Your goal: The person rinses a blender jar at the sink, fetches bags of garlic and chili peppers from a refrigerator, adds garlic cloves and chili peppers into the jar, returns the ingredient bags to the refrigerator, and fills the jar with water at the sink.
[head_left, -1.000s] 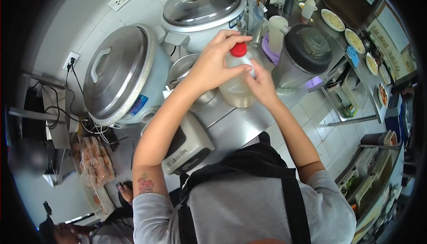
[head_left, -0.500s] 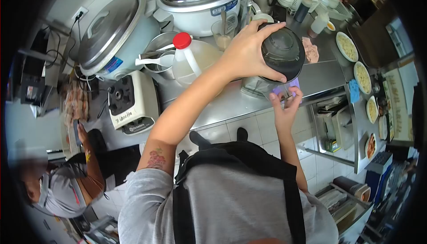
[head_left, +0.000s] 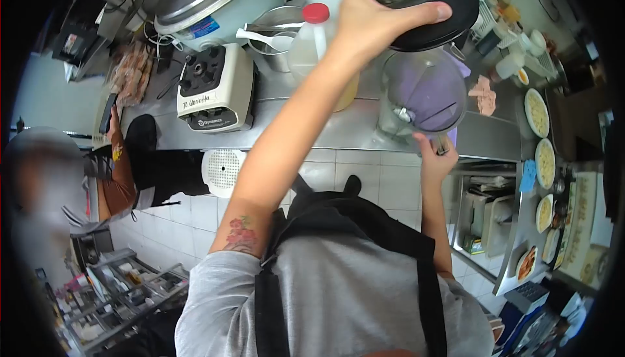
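My left hand point(head_left: 377, 21) grips a black blender lid point(head_left: 456, 15) with a clear middle, raised and tilted above the jar. Below it, the clear blender jar point(head_left: 394, 96) stands open-topped on the steel counter point(head_left: 286, 122). Its handle is in the curled fingers of my right hand point(head_left: 435, 158). Something purple shows through the jar's wall and beside it. To the left are a jug point(head_left: 306, 57) with a red cap and a steel pot point(head_left: 277, 60) holding white-handled utensils. The cream blender base point(head_left: 224, 90) sits apart from the jar.
Large cookers point(head_left: 221, 5) line the back. Plates of pale food point(head_left: 537, 113) stand at the right, above an open drawer point(head_left: 482, 217). A pink cloth point(head_left: 483, 95) lies near the jar. Another person point(head_left: 52, 181) is at the left, beside a white perforated stool point(head_left: 223, 171).
My left hand has lifted the lid off the jar, up and away from me, exposing the jar's opening. My right hand stays at the handle. The camera view has shifted.
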